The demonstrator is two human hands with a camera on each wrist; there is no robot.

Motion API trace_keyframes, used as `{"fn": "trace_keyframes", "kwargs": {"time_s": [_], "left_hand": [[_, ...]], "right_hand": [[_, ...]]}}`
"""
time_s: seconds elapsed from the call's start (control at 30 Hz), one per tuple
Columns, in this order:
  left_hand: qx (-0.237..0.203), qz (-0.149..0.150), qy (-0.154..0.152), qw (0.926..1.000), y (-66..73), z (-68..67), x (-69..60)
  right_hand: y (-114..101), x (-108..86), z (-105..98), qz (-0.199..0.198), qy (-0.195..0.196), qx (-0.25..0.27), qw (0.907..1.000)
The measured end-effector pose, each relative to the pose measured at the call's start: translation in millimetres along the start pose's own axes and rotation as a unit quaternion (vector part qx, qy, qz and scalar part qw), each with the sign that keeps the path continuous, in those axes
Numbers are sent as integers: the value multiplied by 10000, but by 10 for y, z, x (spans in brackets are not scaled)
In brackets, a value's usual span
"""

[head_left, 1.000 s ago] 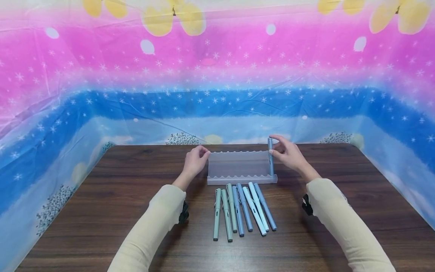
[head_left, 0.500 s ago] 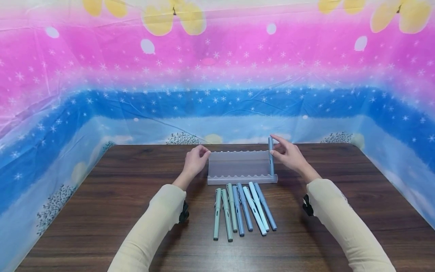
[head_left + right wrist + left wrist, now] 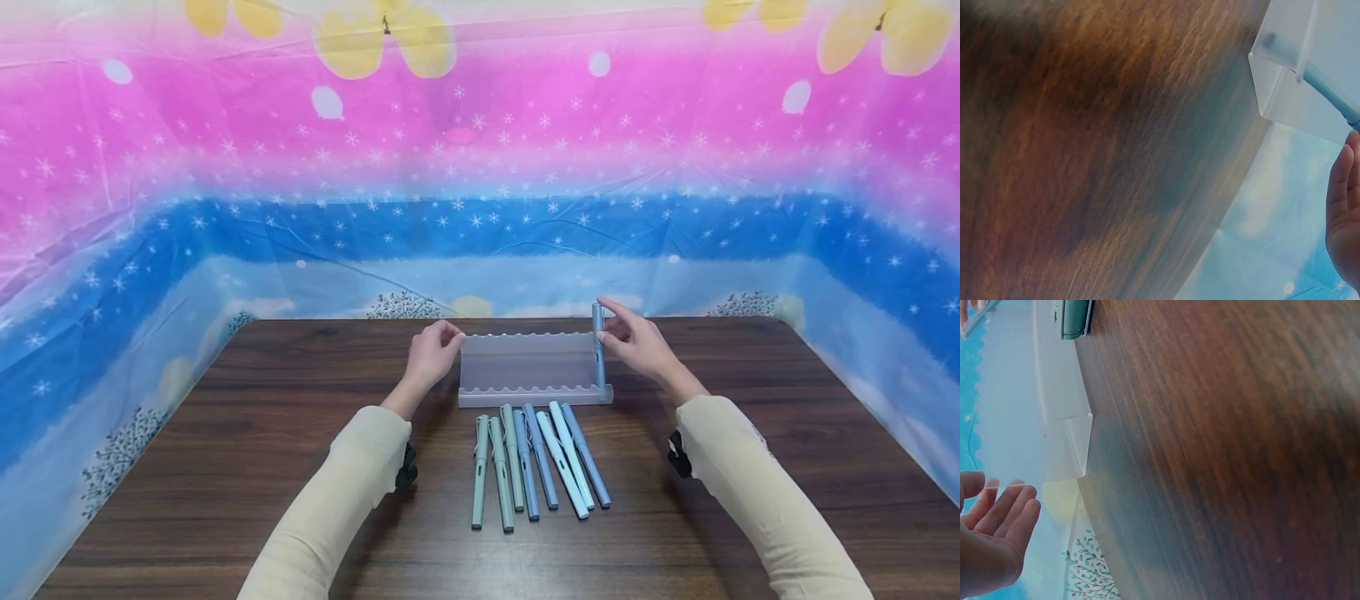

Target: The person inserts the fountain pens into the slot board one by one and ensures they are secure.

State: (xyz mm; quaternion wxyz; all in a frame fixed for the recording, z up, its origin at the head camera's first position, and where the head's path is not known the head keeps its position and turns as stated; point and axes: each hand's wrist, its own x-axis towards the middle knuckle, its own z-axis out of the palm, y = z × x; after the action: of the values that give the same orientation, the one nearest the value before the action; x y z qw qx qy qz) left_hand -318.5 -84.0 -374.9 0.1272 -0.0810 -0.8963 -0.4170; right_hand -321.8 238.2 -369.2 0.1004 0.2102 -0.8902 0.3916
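A frosted clear pen rack (image 3: 525, 360) with scalloped edges stands toward the back of the table. My left hand (image 3: 433, 354) pinches its upper left corner; in the left wrist view the thumb and fingers of that hand (image 3: 1000, 528) lie on either side of the panel's edge. At the rack's right end a blue-grey pen (image 3: 598, 354) stands nearly upright, its lower end behind the front lip. My right hand (image 3: 637, 337) holds this pen near its top between thumb and fingers. The right wrist view shows the pen's lower part (image 3: 1329, 90) inside the rack, while its top is out of frame.
Several capped pens lie side by side in front of the rack: green pens (image 3: 478, 475), blue pens (image 3: 540, 458) and pale blue pens (image 3: 562, 467). The dark wooden table (image 3: 300, 500) ends just behind the rack, where a printed cloth (image 3: 480, 225) hangs.
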Motion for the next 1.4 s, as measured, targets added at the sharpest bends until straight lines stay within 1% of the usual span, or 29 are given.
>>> {"fn": "trace_keyframes", "kwargs": {"time_s": [0.2, 0.27, 0.4, 0.57, 0.63, 0.7, 0.77, 0.87, 1.07, 1.2, 1.4], "left_hand": [[-7, -53, -1, 10000, 2, 6, -1], [-14, -65, -12, 10000, 3, 8, 1], [-20, -84, -25, 10000, 6, 10, 11], [14, -103, -38, 9999, 20, 3, 18], [12, -110, -48, 9999, 27, -2, 16], [-9, -115, -52, 9999, 29, -1, 16], [-17, -119, -59, 9999, 32, -4, 12], [-18, -114, -53, 9999, 30, -4, 11], [-5, -101, -51, 9999, 27, -7, 4], [-23, -83, -54, 9999, 25, -11, -7], [-12, -83, -65, 9999, 24, -17, -19]], "right_hand": [[-1, -16, 0, 71, 8, 47, 10000], [-7, -25, -5, 22, 53, 35, 10000], [-20, -42, -27, -269, 344, -99, 9990], [-36, -72, -46, -718, 800, -446, 9932], [-53, -98, -45, -833, 883, -520, 9912], [-70, -132, -31, -881, 867, -552, 9908], [-89, -182, -5, -883, 752, -544, 9918], [-105, -264, 50, -829, 447, -558, 9940], [-158, -411, 158, -466, -291, -485, 9973], [-176, -469, 228, -346, -766, -545, 9950], [-223, -514, 327, -417, -1318, -539, 9889]]}}
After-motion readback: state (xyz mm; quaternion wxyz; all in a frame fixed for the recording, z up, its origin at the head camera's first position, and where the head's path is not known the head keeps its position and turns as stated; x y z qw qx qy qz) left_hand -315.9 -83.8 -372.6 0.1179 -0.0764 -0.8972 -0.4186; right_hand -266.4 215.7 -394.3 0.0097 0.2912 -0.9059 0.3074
